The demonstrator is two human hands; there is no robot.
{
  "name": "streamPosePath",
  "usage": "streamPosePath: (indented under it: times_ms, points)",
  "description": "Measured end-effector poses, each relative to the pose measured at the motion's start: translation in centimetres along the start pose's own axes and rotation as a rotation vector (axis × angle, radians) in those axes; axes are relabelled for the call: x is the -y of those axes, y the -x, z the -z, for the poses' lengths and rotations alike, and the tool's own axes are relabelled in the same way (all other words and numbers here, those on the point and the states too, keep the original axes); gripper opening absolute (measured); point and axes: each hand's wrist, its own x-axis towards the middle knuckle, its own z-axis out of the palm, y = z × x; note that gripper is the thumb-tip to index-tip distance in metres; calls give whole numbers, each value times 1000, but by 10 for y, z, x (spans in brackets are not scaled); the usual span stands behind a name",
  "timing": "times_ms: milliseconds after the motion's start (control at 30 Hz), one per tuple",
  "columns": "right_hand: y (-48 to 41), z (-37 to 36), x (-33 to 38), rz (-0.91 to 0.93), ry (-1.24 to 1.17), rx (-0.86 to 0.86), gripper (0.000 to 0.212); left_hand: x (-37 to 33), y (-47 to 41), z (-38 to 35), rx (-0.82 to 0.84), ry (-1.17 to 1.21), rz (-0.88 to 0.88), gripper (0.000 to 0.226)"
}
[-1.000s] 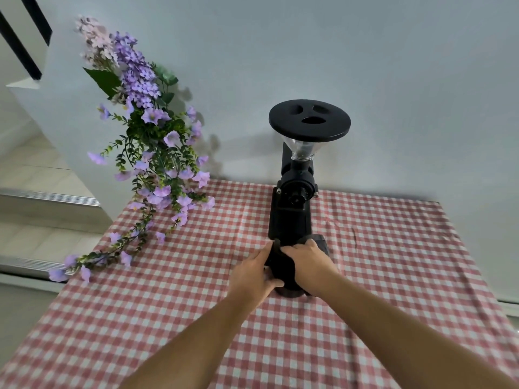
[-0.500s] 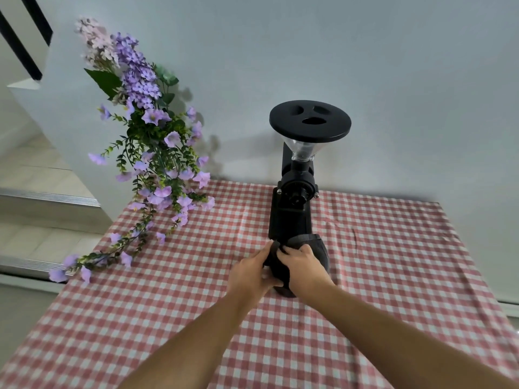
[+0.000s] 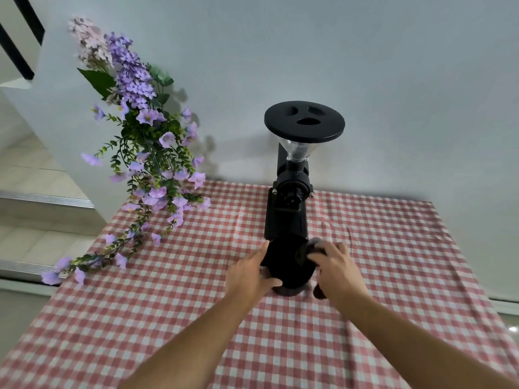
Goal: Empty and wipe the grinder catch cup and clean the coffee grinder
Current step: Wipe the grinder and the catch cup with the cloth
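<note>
right hand [image 3: 335,272] now off the catch cup [image 3: 286,265] — left hand [image 3: 250,272] stays.

Soft, even, fairly bright light fills the scene with no harsh glare. The flowers [image 3: 146,153] and the coffee grinder [image 3: 292,192] throw faint grey shadows rightward onto the far wall [image 3: 365,51]. The right hand [image 3: 334,268] is smeared by motion blur. Wide-angle distortion bends the table [image 3: 421,276] edges and stretches the near corners, which look soft.
</note>
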Motion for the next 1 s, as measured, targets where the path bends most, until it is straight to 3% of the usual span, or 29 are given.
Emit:
streamPosePath:
  times_ms: [67,133,267,400,467,567,667,800,900,1000]
  points:
    - [-14,6,8,-125,-247,-144,49,-1,1,0,0,16,-1,88]
    - [-28,6,20,-48,-286,-114,52,-3,0,0,0,0,1,85]
    - [-36,-24,31,134,122,183,47,-1,0,-1,-8,2,-5,86]
    - [-33,-17,16,60,293,99,28,-4,2,-2,-31,-94,-29,86]
    - [-28,-16,14,-14,217,73,27,-6,2,-3,-28,-122,-33,84]
    - [-37,-13,21,-246,-120,89,40,-7,-3,-1,1,-82,-16,81]
    - [-48,-16,40,-292,-318,148,44,-5,-4,-1,6,-54,2,71]
    - [-24,-38,51,-16,-78,122,50,3,-8,-3,-17,-71,3,62]
    - [1,-43,20,277,133,82,63,5,-8,-4,-4,-109,-5,74]
    - [12,-43,-1,359,264,-6,60,2,-5,-2,16,-100,-32,85]
